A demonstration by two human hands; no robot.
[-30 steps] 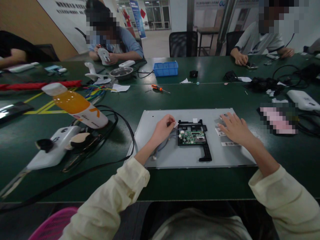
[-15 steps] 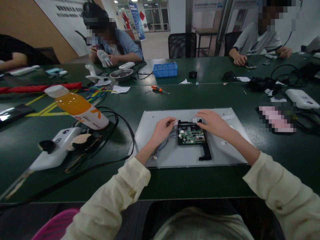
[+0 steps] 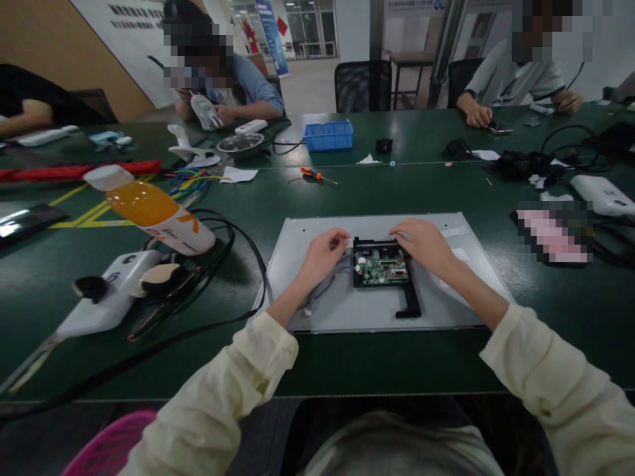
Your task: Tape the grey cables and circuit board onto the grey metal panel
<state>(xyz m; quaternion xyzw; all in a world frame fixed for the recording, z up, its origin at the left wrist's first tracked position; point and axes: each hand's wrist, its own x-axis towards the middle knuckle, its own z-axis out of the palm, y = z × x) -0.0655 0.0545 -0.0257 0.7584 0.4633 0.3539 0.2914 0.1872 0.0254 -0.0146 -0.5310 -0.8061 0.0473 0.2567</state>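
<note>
A grey metal panel point(image 3: 317, 317) lies flat on the table in front of me. On it rests a black plastic frame point(image 3: 409, 301) holding a green circuit board point(image 3: 380, 270). My left hand point(image 3: 325, 254) is closed in a pinch at the frame's upper left corner, with a small white strip point(image 3: 349, 243) at its fingertips. At the upper right corner, my right hand point(image 3: 421, 243) has its fingers drawn together against the frame; what they grip, if anything, is hidden. Thin grey wires point(image 3: 322, 291) run from the board's left side onto the panel.
A juice bottle point(image 3: 153, 215), a white device point(image 3: 112, 297) and a black strap point(image 3: 255, 264) are on my left. Beyond the panel lie an orange screwdriver point(image 3: 312, 174) and a blue basket point(image 3: 328, 137). A phone point(image 3: 553, 233) is at right. Other people sit across the table.
My right fingers have curled in and drawn together at the frame's upper right; the white piece by them has gone from sight. My left hand has hardly moved.
</note>
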